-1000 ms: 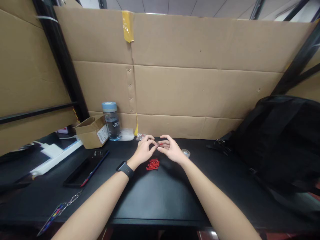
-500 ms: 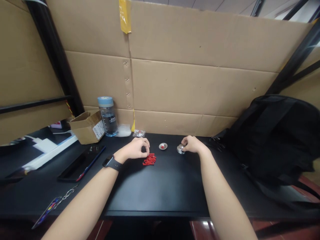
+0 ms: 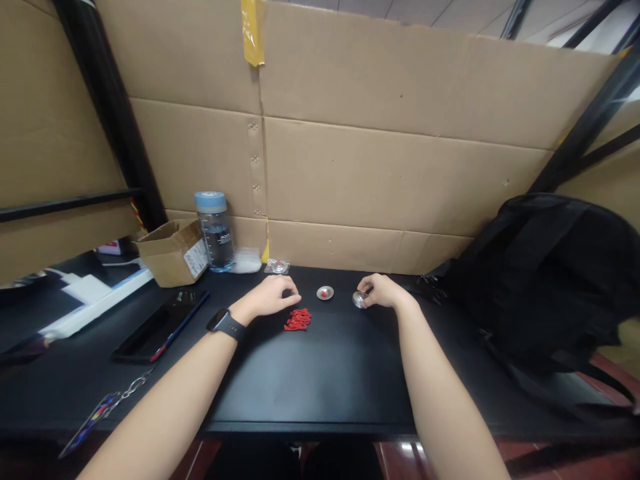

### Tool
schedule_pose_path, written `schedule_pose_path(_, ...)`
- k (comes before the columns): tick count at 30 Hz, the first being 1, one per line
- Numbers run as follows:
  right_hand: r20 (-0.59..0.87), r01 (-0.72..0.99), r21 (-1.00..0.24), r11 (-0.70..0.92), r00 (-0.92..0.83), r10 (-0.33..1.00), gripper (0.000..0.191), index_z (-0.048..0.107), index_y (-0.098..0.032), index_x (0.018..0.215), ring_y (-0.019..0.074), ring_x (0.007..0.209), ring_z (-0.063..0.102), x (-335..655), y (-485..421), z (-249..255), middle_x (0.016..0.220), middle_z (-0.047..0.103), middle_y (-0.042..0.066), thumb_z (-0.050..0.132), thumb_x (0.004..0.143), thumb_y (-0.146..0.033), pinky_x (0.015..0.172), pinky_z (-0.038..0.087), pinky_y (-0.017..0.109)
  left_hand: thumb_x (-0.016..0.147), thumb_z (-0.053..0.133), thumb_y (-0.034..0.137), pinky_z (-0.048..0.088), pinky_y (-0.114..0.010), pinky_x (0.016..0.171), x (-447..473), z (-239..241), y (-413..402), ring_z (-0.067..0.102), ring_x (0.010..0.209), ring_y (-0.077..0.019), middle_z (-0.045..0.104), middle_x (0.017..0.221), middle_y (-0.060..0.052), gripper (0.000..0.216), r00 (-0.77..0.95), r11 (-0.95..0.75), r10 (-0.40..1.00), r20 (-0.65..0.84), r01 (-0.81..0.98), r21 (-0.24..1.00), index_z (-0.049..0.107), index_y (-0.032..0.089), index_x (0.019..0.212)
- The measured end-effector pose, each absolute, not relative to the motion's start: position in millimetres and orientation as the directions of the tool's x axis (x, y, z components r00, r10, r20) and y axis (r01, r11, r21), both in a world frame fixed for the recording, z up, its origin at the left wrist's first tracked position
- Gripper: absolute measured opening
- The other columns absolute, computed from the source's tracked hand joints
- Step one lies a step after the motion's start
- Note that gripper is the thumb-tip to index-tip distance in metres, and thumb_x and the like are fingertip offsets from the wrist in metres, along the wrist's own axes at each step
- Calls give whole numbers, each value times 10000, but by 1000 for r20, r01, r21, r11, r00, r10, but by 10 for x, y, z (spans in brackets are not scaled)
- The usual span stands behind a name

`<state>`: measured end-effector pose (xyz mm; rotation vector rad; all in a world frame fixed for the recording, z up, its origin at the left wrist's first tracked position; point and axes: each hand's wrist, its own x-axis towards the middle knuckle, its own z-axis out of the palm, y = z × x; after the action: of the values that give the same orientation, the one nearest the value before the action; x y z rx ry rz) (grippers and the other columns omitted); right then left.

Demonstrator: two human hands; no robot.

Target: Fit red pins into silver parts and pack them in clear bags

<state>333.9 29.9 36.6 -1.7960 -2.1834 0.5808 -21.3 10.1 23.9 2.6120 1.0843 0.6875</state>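
Note:
My left hand, with a dark watch on its wrist, hovers just behind a small pile of short red pieces. Its thumb and fingers are apart, with nothing visible between them. My right hand has thumb and fingertips closed at the edge of a small round metal dish; a red spot shows near the fingertips. Between the hands lies another small metal dish with something red in its middle.
A wrapped metal dish lies near the cardboard wall. To the left are a water bottle, an open cardboard box, a phone and a keychain. A black backpack stands at right.
My left hand has lifted slightly away from the red pile. My right fingers have shifted on the metal dish, which now looks flatter and shows a red spot.

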Motion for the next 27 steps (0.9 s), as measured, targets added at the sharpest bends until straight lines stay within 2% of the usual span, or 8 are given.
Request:
schedule_pose_path(3, -46, 888, -420, 187, -226, 973, 464, 761, -182, 999, 213, 866, 731, 3293, 291, 364, 988, 784, 53, 883, 553, -158, 754, 522, 255, 943, 595, 360, 499, -277, 813, -218, 231, 116, 674, 871, -192, 751, 958, -65, 240, 603, -697, 717, 350, 618, 363, 753, 185, 898)
schedule_pose_path(5, 27, 882, -407, 239, -250, 968, 487, 759, -198, 1053, 223, 888, 726, 3195, 290, 340, 994, 779, 58, 886, 582, -189, 773, 527, 268, 947, 591, 353, 500, -278, 813, -214, 227, 118, 676, 872, -192, 755, 958, -65, 239, 609, -703, 711, 351, 617, 354, 754, 185, 901)
schedule_pose_path(9, 211, 763, -392, 514, -469, 857, 552, 721, -244, 1203, 214, 1004, 698, 2843, 294, 219, 1170, 742, 71, 851, 673, -161, 877, 518, 289, 953, 583, 336, 502, -279, 810, -192, 201, 122, 677, 867, -191, 756, 954, -64, 234, 609, -715, 699, 374, 608, 345, 755, 184, 907)
schedule_pose_path(12, 227, 753, -335, 567, -520, 824, 330, 771, -243, 1081, 214, 988, 704, 2587, 280, 119, 1092, 762, 64, 759, 774, -123, 883, 506, 299, 968, 560, 317, 503, -288, 848, -174, 167, 128, 677, 898, -195, 752, 977, -67, 234, 601, -726, 687, 409, 596, 342, 756, 190, 951)
schedule_pose_path(14, 237, 738, -360, 571, -520, 821, 183, 790, -241, 1002, 204, 939, 716, 2478, 256, 88, 1020, 778, 52, 700, 861, -166, 861, 506, 290, 980, 544, 308, 501, -298, 883, -156, 149, 124, 677, 929, -198, 746, 1014, -71, 240, 586, -726, 686, 432, 594, 348, 755, 196, 1005)
schedule_pose_path(17, 276, 619, -473, 627, -572, 773, 136, 798, -242, 984, 181, 878, 724, 2390, 198, 110, 953, 789, 31, 677, 923, -249, 849, 508, 269, 987, 543, 310, 499, -303, 900, -117, 136, 104, 671, 953, -197, 730, 1051, -71, 238, 577, -727, 686, 443, 569, 384, 747, 206, 1051)
schedule_pose_path(21, 380, 443, -553, 706, -620, 686, 124, 806, -254, 973, 181, 922, 717, 2319, 117, 197, 1002, 776, 29, 700, 921, -290, 893, 510, 275, 976, 574, 327, 504, -291, 877, -70, 122, 86, 666, 936, -188, 715, 1024, -65, 215, 619, -735, 671, 407, 485, 474, 738, 198, 1027)
schedule_pose_path(27, 416, 378, -575, 726, -628, 657, 108, 808, -260, 958, 188, 924, 701, 2270, 59, 250, 1010, 754, 37, 726, 901, -300, 897, 510, 297, 937, 616, 295, 503, -286, 856, -54, 84, 105, 652, 905, -180, 695, 1002, -57, 153, 618, -698, 687, 383, 415, 584, 706, 179, 985)
